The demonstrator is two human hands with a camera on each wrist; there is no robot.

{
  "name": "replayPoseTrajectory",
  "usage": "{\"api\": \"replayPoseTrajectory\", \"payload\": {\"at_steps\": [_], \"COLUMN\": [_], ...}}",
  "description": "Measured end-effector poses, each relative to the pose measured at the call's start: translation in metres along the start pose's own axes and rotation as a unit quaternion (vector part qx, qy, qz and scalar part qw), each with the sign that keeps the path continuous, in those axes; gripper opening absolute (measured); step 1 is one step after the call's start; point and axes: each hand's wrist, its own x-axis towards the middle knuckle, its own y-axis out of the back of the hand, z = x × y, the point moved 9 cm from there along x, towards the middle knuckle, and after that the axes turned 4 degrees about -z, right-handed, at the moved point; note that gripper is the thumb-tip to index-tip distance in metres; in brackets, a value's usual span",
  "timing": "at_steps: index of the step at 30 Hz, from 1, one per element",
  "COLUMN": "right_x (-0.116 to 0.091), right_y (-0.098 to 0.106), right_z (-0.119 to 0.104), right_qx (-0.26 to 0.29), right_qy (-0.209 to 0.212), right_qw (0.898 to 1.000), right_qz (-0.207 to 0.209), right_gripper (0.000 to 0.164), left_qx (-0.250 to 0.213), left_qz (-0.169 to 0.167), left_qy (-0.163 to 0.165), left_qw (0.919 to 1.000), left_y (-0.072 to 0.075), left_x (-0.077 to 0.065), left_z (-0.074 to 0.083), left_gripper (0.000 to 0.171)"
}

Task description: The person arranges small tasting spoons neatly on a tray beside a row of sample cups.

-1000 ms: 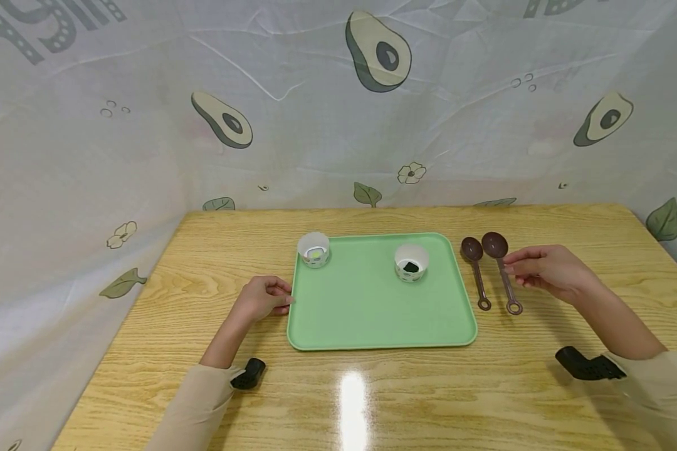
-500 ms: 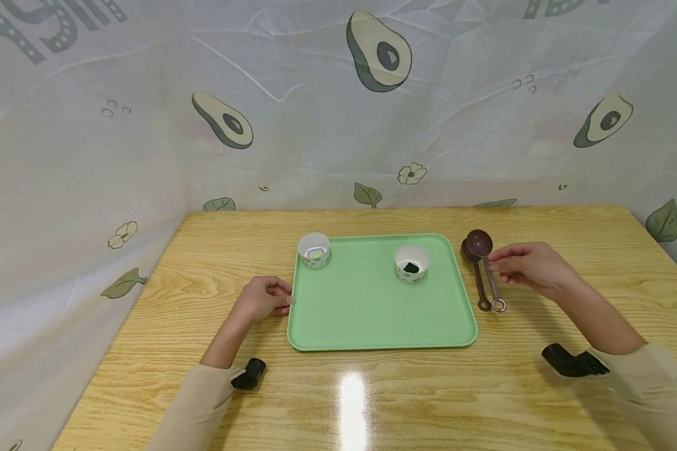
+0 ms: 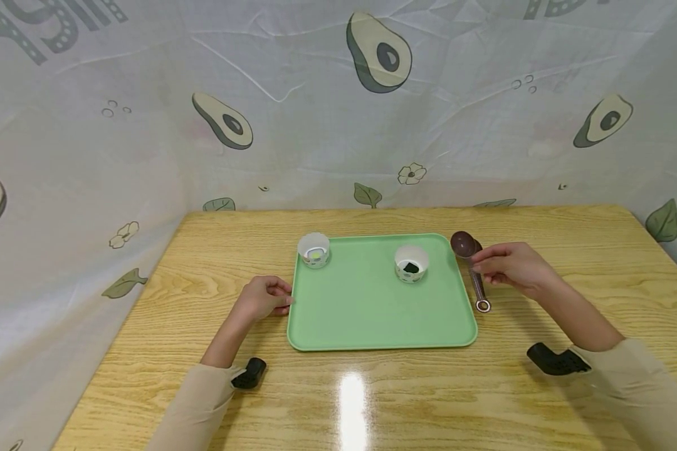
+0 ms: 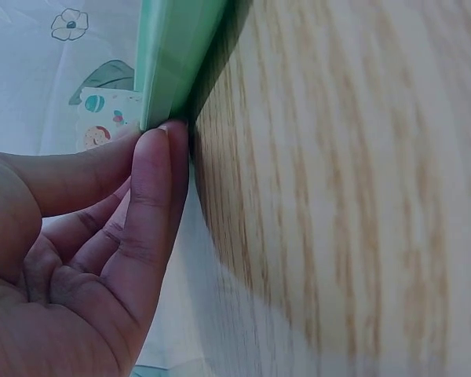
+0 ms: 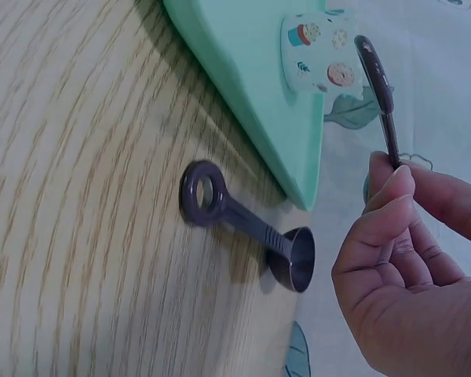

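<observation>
My left hand (image 3: 262, 297) pinches the left edge of a pale green tray (image 3: 361, 319) between thumb and fingers; the left wrist view shows the fingertips at its rim. With thumb and fingertips, my right hand (image 3: 510, 266) holds a brown measuring spoon (image 5: 374, 75) by its handle, raised above the table. A second brown measuring spoon (image 5: 255, 228) lies on the table right of the tray. From the head view the raised spoon mostly covers it. The raised spoon's bowl (image 3: 462, 244) hangs near the tray's back right corner.
Two small white patterned cups stand on the tray. One cup (image 3: 314, 260) at the back left holds something pale with a yellow-green spot. The other cup (image 3: 410, 275), right of centre, holds a dark piece. A printed cloth (image 3: 316, 125) hangs behind the wooden table (image 3: 429, 401).
My right hand has moved left with the measuring spoon, passing it over the spoon on the table to the tray's right edge. My left hand and the tray have not moved.
</observation>
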Motion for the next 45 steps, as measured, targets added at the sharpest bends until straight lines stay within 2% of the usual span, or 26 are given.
{"api": "replayPoseTrajectory", "payload": {"at_steps": [6,17,30,45], "right_x": [0.006,0.014,0.020,0.026], "right_y": [-0.008,-0.026,-0.035,-0.044], "right_z": [-0.001,-0.007,-0.012,-0.017], "right_qx": [-0.015,-0.015,-0.012,-0.021], "right_qy": [-0.004,0.008,-0.007,0.005], "right_qw": [1.000,1.000,1.000,1.000], "right_qz": [-0.004,-0.016,-0.010,0.005], "right_gripper": [0.018,0.026,0.024,0.022], "left_qx": [-0.005,-0.007,-0.003,0.000], "left_qz": [-0.005,-0.007,-0.004,-0.004], "left_qy": [-0.001,-0.001,0.003,0.006], "left_qw": [1.0000,1.0000,1.0000,1.0000], "left_y": [0.000,0.000,-0.001,-0.001], "left_x": [-0.001,-0.001,-0.002,-0.001], "left_z": [0.001,0.003,0.002,0.001], "left_gripper": [0.017,0.018,0.017,0.014]}}
